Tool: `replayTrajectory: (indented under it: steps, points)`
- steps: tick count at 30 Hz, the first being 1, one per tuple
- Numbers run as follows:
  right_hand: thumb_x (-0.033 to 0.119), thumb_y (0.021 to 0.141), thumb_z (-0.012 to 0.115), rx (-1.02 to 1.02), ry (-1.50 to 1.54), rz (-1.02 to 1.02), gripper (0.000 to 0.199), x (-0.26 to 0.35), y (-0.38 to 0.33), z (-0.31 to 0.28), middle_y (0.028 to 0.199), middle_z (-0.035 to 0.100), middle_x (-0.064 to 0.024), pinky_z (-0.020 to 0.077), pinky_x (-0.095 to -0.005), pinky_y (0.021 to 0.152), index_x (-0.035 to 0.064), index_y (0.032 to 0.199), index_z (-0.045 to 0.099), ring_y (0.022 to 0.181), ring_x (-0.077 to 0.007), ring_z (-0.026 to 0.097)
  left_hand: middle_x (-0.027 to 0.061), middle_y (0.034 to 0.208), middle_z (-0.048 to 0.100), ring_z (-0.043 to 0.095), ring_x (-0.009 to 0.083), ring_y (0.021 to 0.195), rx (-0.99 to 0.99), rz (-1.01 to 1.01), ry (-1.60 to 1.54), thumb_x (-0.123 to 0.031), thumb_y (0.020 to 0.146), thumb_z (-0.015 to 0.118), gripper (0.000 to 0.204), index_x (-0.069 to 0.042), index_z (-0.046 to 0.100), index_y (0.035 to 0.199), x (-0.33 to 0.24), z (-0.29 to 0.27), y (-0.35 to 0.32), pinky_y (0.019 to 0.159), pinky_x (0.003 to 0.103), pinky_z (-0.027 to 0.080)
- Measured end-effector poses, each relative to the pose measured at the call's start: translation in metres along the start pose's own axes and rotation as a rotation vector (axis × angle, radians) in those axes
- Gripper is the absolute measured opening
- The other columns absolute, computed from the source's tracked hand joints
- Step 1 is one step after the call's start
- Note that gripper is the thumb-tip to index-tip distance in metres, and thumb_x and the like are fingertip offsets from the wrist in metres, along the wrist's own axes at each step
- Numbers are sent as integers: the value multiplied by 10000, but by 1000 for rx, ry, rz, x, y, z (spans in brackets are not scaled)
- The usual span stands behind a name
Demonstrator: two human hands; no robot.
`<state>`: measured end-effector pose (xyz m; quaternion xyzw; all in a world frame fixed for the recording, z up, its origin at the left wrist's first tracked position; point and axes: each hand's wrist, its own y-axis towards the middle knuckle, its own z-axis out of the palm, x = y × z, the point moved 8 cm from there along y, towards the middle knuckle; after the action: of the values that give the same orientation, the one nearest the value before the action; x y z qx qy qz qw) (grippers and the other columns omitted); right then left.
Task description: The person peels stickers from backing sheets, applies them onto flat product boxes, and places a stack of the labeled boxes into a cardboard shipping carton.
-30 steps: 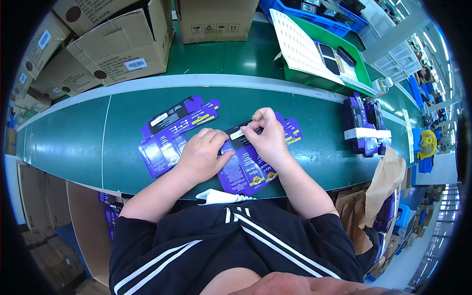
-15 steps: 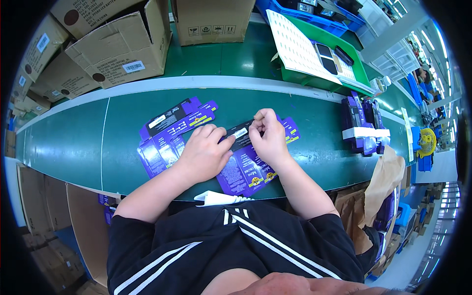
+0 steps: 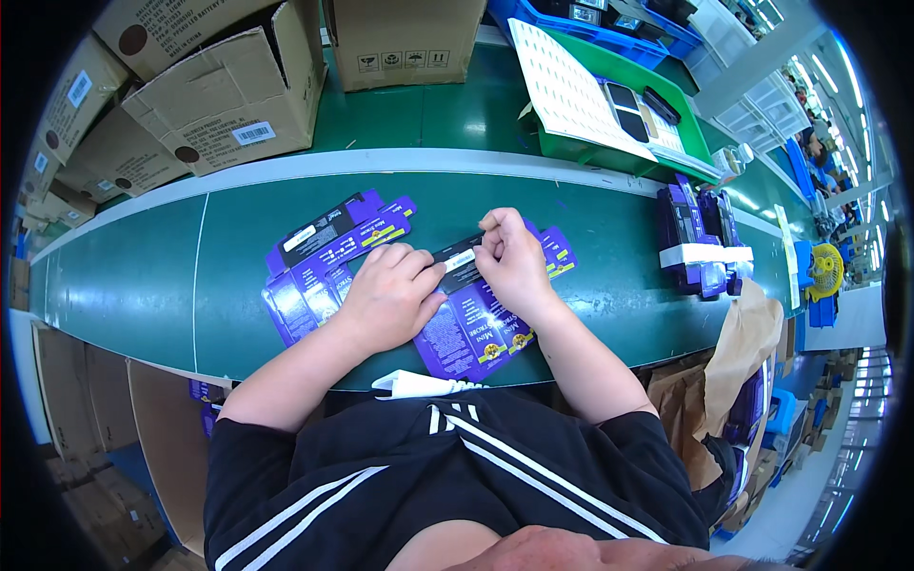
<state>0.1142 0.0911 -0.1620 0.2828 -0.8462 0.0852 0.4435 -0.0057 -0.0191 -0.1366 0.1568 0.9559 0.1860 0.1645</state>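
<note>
Two flattened purple cartons lie side by side in front of me, the left carton (image 3: 303, 297) and the right carton (image 3: 455, 340). My left hand (image 3: 386, 297) rests between them with bent fingers, its fingertips pressing on the right carton's upper left part. Over that carton's upper right part, my right hand (image 3: 516, 269) is curled, thumb and forefinger brought together. Whatever is between them, if anything, is too small to make out. A white label (image 3: 460, 260) with a barcode shows on the carton's black panel between my hands.
The cartons lie on a green table (image 3: 124, 285). Banded purple cartons (image 3: 703, 257) stand at the right. Behind are a green bin (image 3: 581, 150) with a white sheet and phone-like devices, a blue crate (image 3: 609, 36), and brown boxes (image 3: 228, 95). Brown paper (image 3: 743, 333) rises by the near right edge.
My right hand has shifted slightly, its fingers changing their bend over the label area. My left hand stays nearly in place on the carton. The whole view has moved a little.
</note>
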Motion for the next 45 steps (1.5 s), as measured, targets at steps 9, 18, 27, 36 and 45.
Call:
replayTrajectory:
  steps: [9, 18, 27, 36, 45]
  points:
    - [-44, 839, 635, -23, 310, 143, 289, -17, 0, -5, 831, 595, -38, 451, -242, 666, 36, 1094, 525, 707, -112, 540, 101, 1083, 593, 565, 265, 978, 236, -49, 75, -262, 875, 693, 401, -57, 648, 1217, -6, 13, 29, 941, 385, 448]
    - [46, 712, 768, 247, -293, -467, 337, 27, -11, -58, 1185, 599, -97, 443, -389, 952, 90, 1007, 612, 1109, -256, 537, 155, 1065, 586, 561, 313, 966, 205, -158, -9, -369, 903, 667, 614, -30, 512, 1391, 5, 25, 23, 907, 406, 464]
    - [135, 647, 857, 480, -433, -417, 430, 42, -2, -61, 1327, 563, -99, 375, -429, 1084, 98, 1001, 615, 1258, -300, 481, 177, 1084, 583, 581, 333, 982, 132, -126, 18, -382, 878, 696, 736, 6, 428, 1443, -7, 1, 32, 908, 402, 475]
    - [112, 643, 851, 419, -508, -442, 633, 47, 10, -66, 1427, 528, -115, 292, -474, 1186, 112, 1213, 579, 1320, -334, 458, 194, 1250, 573, 582, 359, 1122, 295, -593, 258, -246, 749, 788, 844, -37, 420, 1480, 74, -63, 20, 976, 416, 478]
    - [159, 657, 805, 792, -728, -374, 942, 18, 0, -11, 1492, 455, -148, 283, -493, 1195, 103, 1502, 394, 1370, -358, 414, 198, 1362, 568, 562, 384, 1207, 378, -222, -588, -281, 796, 790, 686, -29, 537, 1382, 10, -60, -36, 1040, 446, 437]
